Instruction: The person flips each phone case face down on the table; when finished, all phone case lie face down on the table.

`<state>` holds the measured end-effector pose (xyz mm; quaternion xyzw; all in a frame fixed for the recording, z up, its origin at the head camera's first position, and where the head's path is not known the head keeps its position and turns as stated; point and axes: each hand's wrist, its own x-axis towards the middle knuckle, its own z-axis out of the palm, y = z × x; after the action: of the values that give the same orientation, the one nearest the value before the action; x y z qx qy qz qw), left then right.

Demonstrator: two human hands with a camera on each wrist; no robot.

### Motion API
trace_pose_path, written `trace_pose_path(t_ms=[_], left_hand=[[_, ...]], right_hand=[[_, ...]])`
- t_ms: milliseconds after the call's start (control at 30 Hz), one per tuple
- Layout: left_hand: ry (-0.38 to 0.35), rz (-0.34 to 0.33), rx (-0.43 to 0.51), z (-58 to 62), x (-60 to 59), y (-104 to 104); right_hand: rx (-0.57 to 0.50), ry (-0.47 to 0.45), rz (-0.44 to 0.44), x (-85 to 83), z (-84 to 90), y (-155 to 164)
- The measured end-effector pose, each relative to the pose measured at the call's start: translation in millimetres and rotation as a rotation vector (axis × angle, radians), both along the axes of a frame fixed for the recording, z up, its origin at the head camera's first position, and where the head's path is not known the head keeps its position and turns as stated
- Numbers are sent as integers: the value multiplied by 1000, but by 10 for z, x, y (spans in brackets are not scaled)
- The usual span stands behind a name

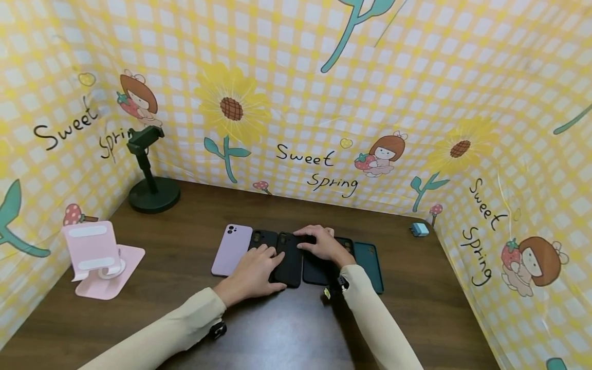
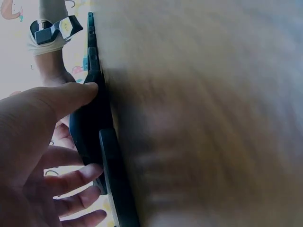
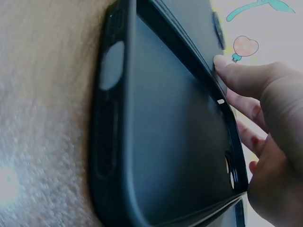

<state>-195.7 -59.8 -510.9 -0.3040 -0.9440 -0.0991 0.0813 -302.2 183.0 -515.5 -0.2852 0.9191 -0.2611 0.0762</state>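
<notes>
Several phone cases lie side by side on a dark wooden table [image 1: 287,329]: a lilac case [image 1: 231,250] at the left, black ones in the middle, a dark teal case [image 1: 372,263] at the right. My left hand [image 1: 272,257] lies flat with fairly straight fingers on the middle black case [image 1: 290,271] and its left neighbour [image 1: 260,238]. My right hand [image 1: 306,240] rests on the black cases just right of that, fingers stretched leftward. In the left wrist view my left hand [image 2: 71,142] touches a black case [image 2: 90,127] with the thumb. In the right wrist view my right hand [image 3: 241,101] has its thumb tip against a black case [image 3: 170,142] edge.
A black phone stand [image 1: 152,191] is at the back left, a pink phone stand [image 1: 99,259] at the left edge, and a small blue-white charger [image 1: 419,229] at the back right. A yellow checked backdrop [image 1: 314,103] walls the table on three sides.
</notes>
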Motion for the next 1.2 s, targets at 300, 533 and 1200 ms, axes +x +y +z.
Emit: trace_pose_path(t_ms=[300,533,1200], left_hand=[[-37,-3,-33,-19,-21,88],[-48,-4,-58,-17,-30,108],[-154,-112,58,95,-41,400]], right_hand=[[64,2,9,16,40,25],[97,12,14,35,27,27],[46,127,-204,18,131,688]])
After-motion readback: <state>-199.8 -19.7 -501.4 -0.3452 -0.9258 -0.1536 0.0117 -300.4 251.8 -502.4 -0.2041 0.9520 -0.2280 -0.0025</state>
